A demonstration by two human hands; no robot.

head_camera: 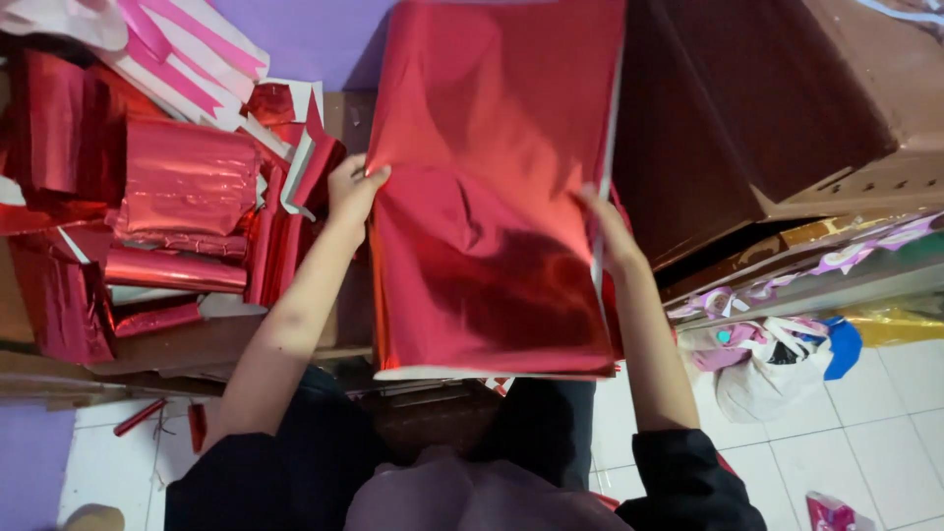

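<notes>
A large sheet of shiny red foil paper (492, 187) with a white back lies spread in front of me, its near edge over my lap. My left hand (352, 189) pinches its left edge about halfway up, thumb on top. My right hand (608, 228) grips the right edge, fingers partly tucked behind the sheet. Both forearms reach up from black sleeves.
A heap of crumpled and rolled red foil pieces (167, 197) and pink-and-white strips (187, 49) lies at the left. A brown cardboard box (767, 108) stands at the right, above shelves of patterned paper. A white plastic bag (767, 369) sits on the tiled floor.
</notes>
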